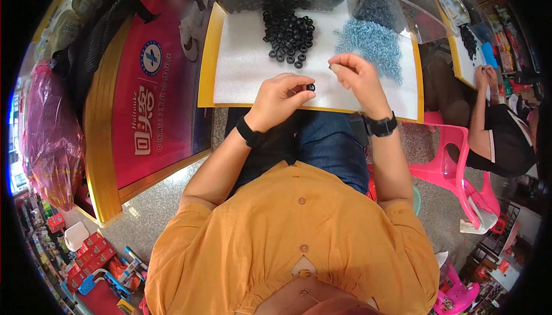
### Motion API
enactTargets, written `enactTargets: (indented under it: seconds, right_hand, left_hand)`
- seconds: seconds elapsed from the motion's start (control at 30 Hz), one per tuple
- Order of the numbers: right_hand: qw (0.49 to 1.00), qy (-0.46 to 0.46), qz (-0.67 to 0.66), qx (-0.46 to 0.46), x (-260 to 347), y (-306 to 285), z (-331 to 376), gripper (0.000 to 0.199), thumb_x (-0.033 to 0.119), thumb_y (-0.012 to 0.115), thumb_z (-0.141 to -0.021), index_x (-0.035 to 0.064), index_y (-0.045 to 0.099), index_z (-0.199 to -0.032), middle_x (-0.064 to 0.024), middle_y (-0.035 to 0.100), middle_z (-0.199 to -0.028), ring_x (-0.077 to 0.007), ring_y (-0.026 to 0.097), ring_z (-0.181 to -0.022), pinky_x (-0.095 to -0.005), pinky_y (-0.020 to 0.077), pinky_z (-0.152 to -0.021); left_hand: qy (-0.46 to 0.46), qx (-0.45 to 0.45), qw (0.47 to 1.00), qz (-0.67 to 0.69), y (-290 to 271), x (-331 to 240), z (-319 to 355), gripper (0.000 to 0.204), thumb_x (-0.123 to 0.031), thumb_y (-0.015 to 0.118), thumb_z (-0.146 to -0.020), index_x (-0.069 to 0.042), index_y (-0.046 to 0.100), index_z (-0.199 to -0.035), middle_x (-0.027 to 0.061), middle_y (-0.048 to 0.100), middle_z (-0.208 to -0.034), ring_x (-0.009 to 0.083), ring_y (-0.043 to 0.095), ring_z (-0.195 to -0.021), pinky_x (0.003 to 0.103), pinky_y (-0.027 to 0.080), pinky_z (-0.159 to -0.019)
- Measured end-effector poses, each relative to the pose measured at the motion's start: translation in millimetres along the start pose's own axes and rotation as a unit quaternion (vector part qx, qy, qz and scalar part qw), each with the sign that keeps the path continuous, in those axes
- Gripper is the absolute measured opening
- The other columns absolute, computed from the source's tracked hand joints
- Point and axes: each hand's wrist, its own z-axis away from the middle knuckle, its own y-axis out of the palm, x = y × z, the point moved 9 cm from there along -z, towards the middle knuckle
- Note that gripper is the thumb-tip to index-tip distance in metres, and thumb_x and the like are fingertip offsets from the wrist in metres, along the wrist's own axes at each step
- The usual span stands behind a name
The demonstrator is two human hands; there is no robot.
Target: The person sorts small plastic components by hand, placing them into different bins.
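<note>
Head view gives us our two bare hands above a flat work surface covered with a white sheet point(238, 56) and bordered by a yellow edge point(206, 56). At its near side, our left hand point(283, 95) has thumb and forefinger clamped on a small, glossy black ring point(310, 87), which sits right at the fingertips, raised toward the middle of the surface. Our right hand point(359, 79) is near it but apart, thumb and forefinger brought together on a tiny greyish piece point(332, 67) (too small for us to tell its exact kind).

Just beyond the hands we see a loose heap of black rings point(289, 34), a few of them strayed toward us. To its right, beside our right hand, spreads a bed of small, shiny, pale-blue pieces point(371, 47). Behind the heap stands a clear plastic box point(287, 2) with more black rings inside; a second clear plastic container point(411, 13) stands beside it on the right.

Each of our wrists wears a black band. Farther right, past a bright pink plastic chair point(451, 157), a co-worker's hands point(487, 77) meet over another table.
</note>
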Motion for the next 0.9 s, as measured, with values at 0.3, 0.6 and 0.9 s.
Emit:
enactTargets:
  seconds: [0.3, 0.6, 0.9]
  right_hand:
    - [0.954, 0.03, -0.295, 0.04, -17, 28, 51, 0.019, 0.015, 0.065, -0.098, 0.0001, 0.068, -0.11, 0.0019, 0.058, -0.074, -0.0055, 0.05, -0.064, -0.0194, 0.0395, -0.059]
    - [0.979, -0.033, -0.201, -0.003, 4, 17, 64, 0.017, 0.012, 0.066, -0.097, -0.0002, 0.07, -0.108, 0.0012, 0.061, -0.073, -0.0043, 0.051, -0.061, -0.019, 0.0398, -0.055]
    - [0.992, -0.093, -0.042, -0.068, 32, 10, 76, 0.009, 0.006, 0.07, -0.092, 0.0005, 0.073, -0.099, -0.003, 0.068, -0.084, -0.006, 0.058, -0.065, -0.0206, 0.0457, -0.058]
  left_hand:
    - [-0.003, -0.016, 1.0, -0.001, 11, -12, 2, 0.026, -0.009, 0.078, -0.086, -0.002, 0.073, -0.11, 0.0054, 0.066, -0.09, 0.0099, 0.064, -0.075, 0.023, 0.054, -0.067]
    - [-0.006, -0.009, 0.999, 0.037, 15, -30, 9, 0.028, -0.007, 0.078, -0.086, 0.0, 0.072, -0.112, 0.0061, 0.066, -0.091, 0.0099, 0.065, -0.072, 0.022, 0.055, -0.063]
    - [0.063, -0.048, 0.996, -0.032, 6, -55, 13, 0.025, -0.011, 0.08, -0.082, -0.004, 0.074, -0.106, 0.0093, 0.069, -0.087, 0.0176, 0.066, -0.068, 0.028, 0.054, -0.062]
